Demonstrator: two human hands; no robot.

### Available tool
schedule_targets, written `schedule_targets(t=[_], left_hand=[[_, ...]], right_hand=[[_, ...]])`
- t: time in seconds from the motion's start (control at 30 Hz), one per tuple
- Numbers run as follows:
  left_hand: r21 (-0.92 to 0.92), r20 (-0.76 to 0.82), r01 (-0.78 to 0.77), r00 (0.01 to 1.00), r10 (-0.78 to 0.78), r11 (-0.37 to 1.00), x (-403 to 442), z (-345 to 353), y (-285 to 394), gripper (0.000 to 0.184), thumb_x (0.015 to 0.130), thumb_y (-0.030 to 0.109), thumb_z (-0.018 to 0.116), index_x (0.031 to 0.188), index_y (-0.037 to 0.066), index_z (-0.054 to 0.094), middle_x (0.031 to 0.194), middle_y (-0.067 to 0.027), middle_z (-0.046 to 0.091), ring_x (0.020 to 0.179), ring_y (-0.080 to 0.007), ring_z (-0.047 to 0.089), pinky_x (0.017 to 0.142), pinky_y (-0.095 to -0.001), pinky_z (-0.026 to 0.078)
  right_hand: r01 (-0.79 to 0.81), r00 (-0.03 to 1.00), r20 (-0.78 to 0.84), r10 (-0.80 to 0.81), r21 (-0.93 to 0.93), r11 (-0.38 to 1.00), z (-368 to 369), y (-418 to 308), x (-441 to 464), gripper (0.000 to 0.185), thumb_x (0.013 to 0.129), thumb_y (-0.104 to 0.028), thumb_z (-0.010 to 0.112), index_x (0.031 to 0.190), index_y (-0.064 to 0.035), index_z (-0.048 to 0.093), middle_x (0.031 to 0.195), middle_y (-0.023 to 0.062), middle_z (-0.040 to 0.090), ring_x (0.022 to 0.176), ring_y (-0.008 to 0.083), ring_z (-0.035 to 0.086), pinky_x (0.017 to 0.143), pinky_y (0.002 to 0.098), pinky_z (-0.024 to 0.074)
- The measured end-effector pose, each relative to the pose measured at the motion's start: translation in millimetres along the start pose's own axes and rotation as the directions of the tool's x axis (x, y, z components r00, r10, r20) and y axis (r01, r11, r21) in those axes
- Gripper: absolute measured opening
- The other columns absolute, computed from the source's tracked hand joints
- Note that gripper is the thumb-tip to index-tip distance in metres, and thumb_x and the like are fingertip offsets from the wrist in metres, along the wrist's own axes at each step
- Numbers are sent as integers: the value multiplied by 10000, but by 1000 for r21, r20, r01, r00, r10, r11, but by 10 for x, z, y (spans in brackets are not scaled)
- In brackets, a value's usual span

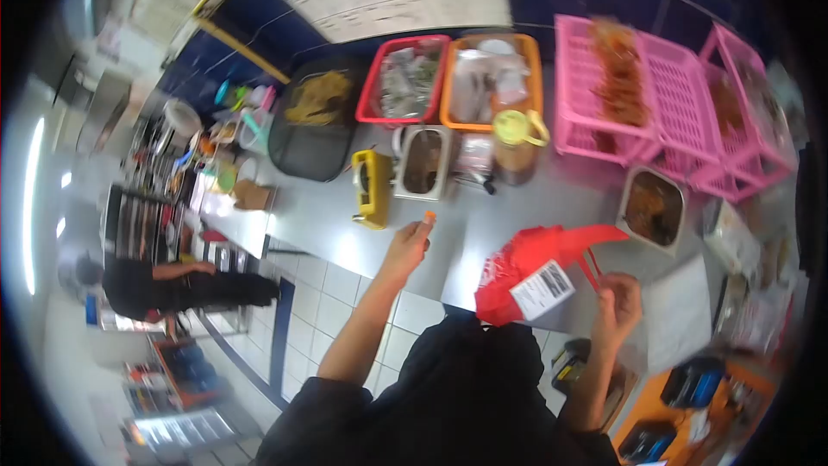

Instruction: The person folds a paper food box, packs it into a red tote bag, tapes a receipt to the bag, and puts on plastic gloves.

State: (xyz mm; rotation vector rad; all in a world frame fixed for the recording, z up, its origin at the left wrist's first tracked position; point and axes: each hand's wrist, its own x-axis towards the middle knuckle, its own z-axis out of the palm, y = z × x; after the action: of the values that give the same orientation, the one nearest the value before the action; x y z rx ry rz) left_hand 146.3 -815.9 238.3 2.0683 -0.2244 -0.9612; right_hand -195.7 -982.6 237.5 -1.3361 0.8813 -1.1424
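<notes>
My left hand (409,250) is closed, pinching a small orange object (429,217) above the front edge of the steel counter (319,224). My right hand (617,302) is closed on the red handle of a red plastic bag (517,272). The bag lies at the counter's front edge and bears a white printed label (542,290). Just beyond my left hand stand a yellow holder (371,190) and a metal container (423,162) with dark contents. Farther back is a jar (515,155) with a yellow-green lid.
Pink baskets (681,103) stand at the back right, beside a metal tub (653,207) of food. Red (366,91) and orange (536,78) baskets and a black tray (302,151) line the back. At the far left stands another person (138,285) in dark clothes.
</notes>
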Motion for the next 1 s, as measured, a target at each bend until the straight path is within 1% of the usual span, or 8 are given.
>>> schedule_targets(t=[0.13, 0.3, 0.5, 0.57, 0.7, 0.77, 0.87, 1.0], left_hand=[[113, -281, -409, 861, 424, 906, 525, -99, -443, 470, 1033, 418, 515, 1200, 1, 655, 883, -173, 691, 813, -332, 676, 735, -377, 512], [-293, -325, -247, 934, 147, 924, 769, -459, -248, 539, 1022, 464, 512, 1195, -29, 645, 1041, -241, 709, 1018, -357, 685, 863, -422, 506], [-110, -15, -472, 881, 473, 875, 38, -642, -1048, 477, 1024, 459, 514, 1211, 38, 637, 1013, -232, 702, 937, -376, 686, 797, -471, 524], [70, 209, -584, 801, 561, 809, -67, -467, -1580, 463, 1017, 395, 510, 1304, 41, 593, 1160, -289, 661, 1025, -459, 658, 865, -513, 523], [237, 432, -742, 659, 616, 627, -388, -850, -2212, 650, 996, 361, 519, 1513, 20, 319, 1447, -294, 472, 1189, -455, 579, 989, -516, 490], [305, 619, -643, 694, 368, 703, -782, -1830, -1773, 651, 1003, 397, 514, 1498, 3, 359, 1428, -273, 491, 1248, -423, 549, 1015, -492, 478], [114, 349, -641, 741, 573, 759, -606, -2348, -2425, 624, 987, 413, 545, 1470, 39, 420, 1349, -256, 543, 1206, -438, 573, 1014, -498, 476], [104, 182, -534, 840, 512, 839, -1042, -3804, -2495, 534, 1028, 379, 513, 1445, 47, 481, 1321, -217, 587, 1143, -378, 619, 969, -443, 499]], right_hand=[[108, 994, 48, -101, -158, 982, 139, -352, -77, 237, 932, -207, 713, 974, 2, 609, 922, 73, 621, 760, 124, 561, 685, 269, 474], [298, 947, 184, -263, -200, 933, 818, -838, -522, 289, 957, -278, 699, 970, -1, 617, 905, 89, 638, 705, 107, 543, 629, 268, 453], [-426, 861, 271, 431, -79, 901, 2490, -378, -1595, 440, 1009, -374, 616, 1246, -3, 601, 1010, 113, 697, 890, 231, 664, 807, 349, 557], [-824, 566, 346, 748, 259, 504, 2921, 127, -1857, 465, 1032, -402, 562, 1308, -28, 557, 1031, 104, 694, 955, 257, 669, 842, 406, 566], [-826, 542, 282, 792, 351, 440, 2920, 1612, -1991, 299, 1055, -355, 510, 1189, -95, 573, 1027, 101, 665, 884, 264, 646, 808, 448, 573], [-712, 668, 202, 716, 452, 538, 2806, 1875, -1792, 242, 1039, -295, 517, 1172, -100, 572, 1028, 92, 659, 869, 253, 637, 789, 430, 570], [-669, 678, 1, 735, 415, 617, 2947, 1668, -1484, 254, 1031, -318, 522, 1158, -117, 609, 998, 74, 643, 918, 262, 610, 878, 430, 512], [-492, 854, -261, 449, -127, 861, 3583, 1709, -1462, 430, 971, -295, 578, 1318, -44, 536, 1248, 129, 579, 1079, 294, 589, 970, 440, 470]])
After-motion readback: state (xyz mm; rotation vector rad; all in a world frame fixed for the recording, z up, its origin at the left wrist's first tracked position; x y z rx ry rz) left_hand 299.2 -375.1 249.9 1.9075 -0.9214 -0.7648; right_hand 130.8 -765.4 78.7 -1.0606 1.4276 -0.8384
